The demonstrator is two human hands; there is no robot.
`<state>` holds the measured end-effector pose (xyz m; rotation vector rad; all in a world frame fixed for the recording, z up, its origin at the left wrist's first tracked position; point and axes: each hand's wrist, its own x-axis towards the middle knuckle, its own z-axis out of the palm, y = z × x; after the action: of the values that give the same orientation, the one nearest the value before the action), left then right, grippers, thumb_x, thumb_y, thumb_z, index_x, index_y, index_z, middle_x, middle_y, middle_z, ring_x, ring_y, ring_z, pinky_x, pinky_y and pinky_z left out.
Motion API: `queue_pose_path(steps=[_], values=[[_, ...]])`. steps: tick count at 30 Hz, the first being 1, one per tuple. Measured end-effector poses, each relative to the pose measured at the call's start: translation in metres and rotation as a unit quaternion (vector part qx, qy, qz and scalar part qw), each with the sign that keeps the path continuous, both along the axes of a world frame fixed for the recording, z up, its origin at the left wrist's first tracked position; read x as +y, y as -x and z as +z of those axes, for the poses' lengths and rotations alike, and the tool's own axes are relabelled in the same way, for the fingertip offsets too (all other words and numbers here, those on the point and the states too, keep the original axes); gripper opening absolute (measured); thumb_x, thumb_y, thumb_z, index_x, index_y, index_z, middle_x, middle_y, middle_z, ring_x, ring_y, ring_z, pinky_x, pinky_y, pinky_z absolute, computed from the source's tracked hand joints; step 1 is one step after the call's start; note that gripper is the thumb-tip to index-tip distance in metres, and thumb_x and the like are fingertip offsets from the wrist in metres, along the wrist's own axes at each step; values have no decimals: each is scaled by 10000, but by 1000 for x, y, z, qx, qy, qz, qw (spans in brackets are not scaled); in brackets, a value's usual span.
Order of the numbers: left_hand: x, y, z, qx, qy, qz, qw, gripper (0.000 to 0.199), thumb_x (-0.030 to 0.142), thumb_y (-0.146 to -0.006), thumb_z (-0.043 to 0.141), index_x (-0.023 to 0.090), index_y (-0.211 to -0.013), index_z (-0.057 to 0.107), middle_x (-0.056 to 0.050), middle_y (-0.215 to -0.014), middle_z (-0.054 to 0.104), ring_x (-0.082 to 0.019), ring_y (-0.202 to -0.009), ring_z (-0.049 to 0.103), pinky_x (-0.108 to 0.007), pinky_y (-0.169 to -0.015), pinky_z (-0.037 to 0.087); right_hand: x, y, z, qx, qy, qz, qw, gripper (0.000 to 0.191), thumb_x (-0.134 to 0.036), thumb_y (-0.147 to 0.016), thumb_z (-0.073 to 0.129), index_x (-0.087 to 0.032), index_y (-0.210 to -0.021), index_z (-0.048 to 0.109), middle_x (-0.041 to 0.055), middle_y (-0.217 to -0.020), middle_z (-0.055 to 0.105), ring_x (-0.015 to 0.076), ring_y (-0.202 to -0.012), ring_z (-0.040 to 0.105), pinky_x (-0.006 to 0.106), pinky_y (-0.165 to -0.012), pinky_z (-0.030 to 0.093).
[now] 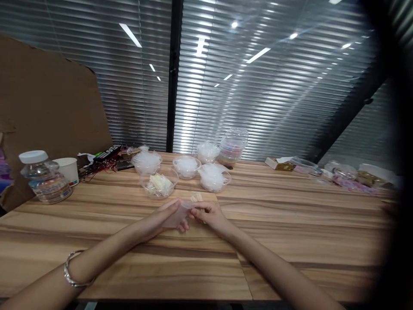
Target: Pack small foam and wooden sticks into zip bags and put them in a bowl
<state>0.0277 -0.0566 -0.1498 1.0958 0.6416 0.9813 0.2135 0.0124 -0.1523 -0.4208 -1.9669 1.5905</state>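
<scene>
A small translucent plastic bag (174, 218) is held between my two hands above the wooden table. My left hand (165, 214) is closed round it, with the thumb on top and fingertips showing beneath. At the bag's right edge, the fingers of my right hand (211, 214) are pinched together on the film. Whether anything is inside the bag I cannot make out. Just behind my right fingers lie some short pale sticks (196, 197). Beyond my hands stands a clear bowl (176, 180) with yellowish-white packets (159, 184) in it.
Several clear bowls hold cloudy plastic bags, including one at centre (186, 167) and one to its right (213, 177). A clear jar (232, 147) stands behind. At left are a capped bottle (48, 178), a paper cup (68, 170) and tangled wires (97, 167). A small box (280, 163) lies right.
</scene>
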Motion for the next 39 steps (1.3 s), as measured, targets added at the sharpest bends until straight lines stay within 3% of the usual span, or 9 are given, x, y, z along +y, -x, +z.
queue_pose_path(steps=[6,10,13,16,20,25,29,35,39], values=[[5,0,0,45,-22,77,996,435,473,-865,483,180,-1185,457,-136,-1151,576,-155,-718,617,-266,-611,456,9,1,-11,51,116,-58,990,408,-357,-813,606,-203,-1189,568,16,-785,559,87,-605,463,222,-580,364],[9,6,-1,124,-67,136,981,491,474,-856,496,210,-1263,419,-131,-1280,499,-175,-830,619,-314,-729,479,14,-5,-8,86,198,-53,975,600,-286,-785,632,-299,-1335,391,7,-832,553,57,-518,412,203,-495,323],[9,10,-1,247,-159,174,940,561,434,-790,611,211,-1272,432,-114,-1328,456,-235,-1128,507,-381,-973,383,12,-9,-2,87,216,-45,971,757,-253,-786,624,-372,-1402,200,-11,-817,562,33,-447,322,183,-449,254],[5,11,3,361,-251,195,877,520,421,-753,651,222,-1210,503,-94,-1302,478,-260,-1219,420,-420,-1043,312,9,-10,0,76,214,-41,973,787,-251,-796,609,-374,-1412,134,-24,-759,566,36,-439,320,181,-455,248],[0,11,8,432,-330,218,810,515,441,-730,662,219,-1174,525,-94,-1241,518,-268,-1188,437,-435,-1025,330,11,-6,-3,70,223,-29,972,652,-316,-819,572,-285,-1382,244,-7,-719,586,52,-433,338,195,-458,252],[1,13,8,455,-402,200,769,465,398,-721,679,206,-1127,557,-72,-1137,589,-234,-1079,515,-376,-958,384,16,-3,-10,63,253,19,965,433,-476,-885,390,-133,-1096,550,59,-736,607,86,-478,397,226,-483,295],[3,16,7,468,-434,160,753,430,313,-711,682,210,-1113,573,-56,-1089,615,-220,-1028,538,-352,-938,384,14,-3,-12,39,229,3,973,345,-427,-884,448,-119,-899,602,52,-729,608,93,-531,449,228,-535,344],[1,18,7,522,-418,78,739,503,375,-694,693,234,-1161,571,-75,-1150,573,-259,-1092,494,-384,-979,354,6,-2,-7,36,171,-10,985,278,-393,-815,598,-131,-901,635,63,-876,635,157,-817,559,275,-773,410],[-1,20,2,518,-388,66,760,799,488,-633,725,225,-1322,418,-115,-1292,476,-299,-1180,441,-418,-997,358,7,-1,-8,29,127,-36,991,274,-389,-800,624,-136,-901,651,54,-894,634,152,-820,557,279,-777,411]])
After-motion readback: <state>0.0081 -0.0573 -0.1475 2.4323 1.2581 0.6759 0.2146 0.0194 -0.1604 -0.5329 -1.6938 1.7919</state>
